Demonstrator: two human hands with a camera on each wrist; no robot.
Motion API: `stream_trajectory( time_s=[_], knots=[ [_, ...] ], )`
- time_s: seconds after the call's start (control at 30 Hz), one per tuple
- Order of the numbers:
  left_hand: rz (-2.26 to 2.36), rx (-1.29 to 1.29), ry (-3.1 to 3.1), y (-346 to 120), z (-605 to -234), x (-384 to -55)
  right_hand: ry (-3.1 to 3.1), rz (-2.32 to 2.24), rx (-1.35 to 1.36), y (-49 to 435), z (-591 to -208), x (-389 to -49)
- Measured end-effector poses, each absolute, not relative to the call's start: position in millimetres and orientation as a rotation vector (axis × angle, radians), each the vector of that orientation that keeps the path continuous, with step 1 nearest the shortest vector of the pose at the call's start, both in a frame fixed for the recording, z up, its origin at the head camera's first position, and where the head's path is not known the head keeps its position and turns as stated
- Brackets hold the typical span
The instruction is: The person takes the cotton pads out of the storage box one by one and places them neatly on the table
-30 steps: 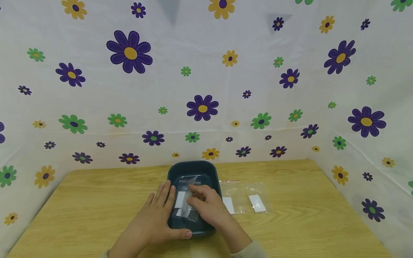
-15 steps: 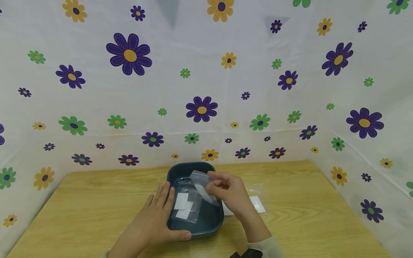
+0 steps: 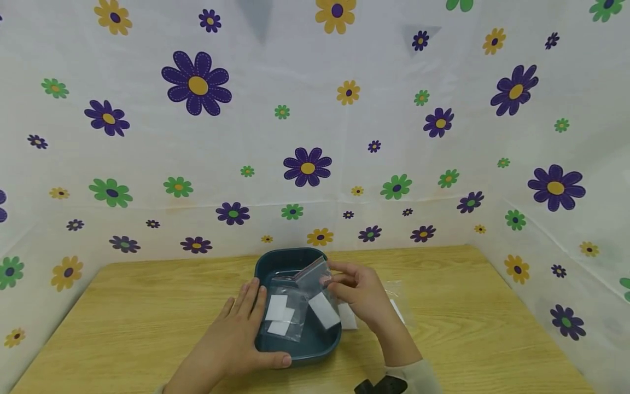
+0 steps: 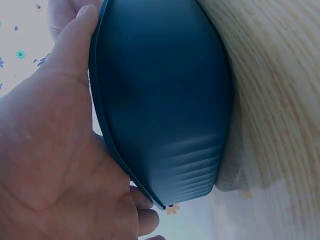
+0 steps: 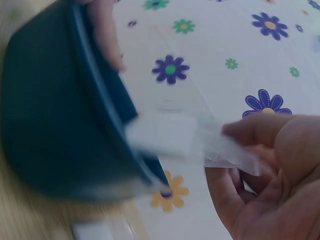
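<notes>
A dark teal plastic bin [image 3: 315, 350] stands on the table, and my left hand [image 3: 236, 331] rests along its left rim with straight fingers, thumb at the near edge. Inside the bin lie clear zip bags [image 3: 294, 331] with white rectangular pieces. My right hand [image 3: 361, 290] pinches another clear zip bag [image 3: 311, 284] between thumb and fingers over the bin's right side. A white block [image 3: 325, 311] shows at that bag's lower end. In the right wrist view the same bag [image 5: 227, 155] hangs from the fingers, its white block [image 5: 165, 134] blurred at the rim.
Right of the bin, a white piece [image 3: 347, 316] lies on the wooden table [image 3: 467, 306]. Farther right is another clear bag [image 3: 400, 298], partly behind my right hand. A flower-printed white cloth [image 3: 261, 131] walls off the back and sides.
My right hand has lifted a zip bag up and rightward from those in the bin. The bag has since turned, its white block now facing up. My left hand stays on the rim.
</notes>
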State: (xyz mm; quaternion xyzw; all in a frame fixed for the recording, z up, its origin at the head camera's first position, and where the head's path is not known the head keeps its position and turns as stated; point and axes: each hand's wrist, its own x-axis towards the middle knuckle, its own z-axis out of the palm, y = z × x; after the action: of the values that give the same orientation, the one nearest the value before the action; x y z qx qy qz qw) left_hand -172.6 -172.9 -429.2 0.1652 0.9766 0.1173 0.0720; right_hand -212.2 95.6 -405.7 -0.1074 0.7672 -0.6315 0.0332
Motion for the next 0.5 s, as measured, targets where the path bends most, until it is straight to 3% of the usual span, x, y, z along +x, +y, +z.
stream_trajectory(
  time_s=[0.23,0.5],
  knots=[
    [0.362,0.497,2.936,-173,-429,-173,2.633,-1.677,-0.271,100,-409,-214],
    [0.371,0.488,2.93,-173,-430,-173,2.489,-1.761,-0.287,108,-409,-215]
  ],
)
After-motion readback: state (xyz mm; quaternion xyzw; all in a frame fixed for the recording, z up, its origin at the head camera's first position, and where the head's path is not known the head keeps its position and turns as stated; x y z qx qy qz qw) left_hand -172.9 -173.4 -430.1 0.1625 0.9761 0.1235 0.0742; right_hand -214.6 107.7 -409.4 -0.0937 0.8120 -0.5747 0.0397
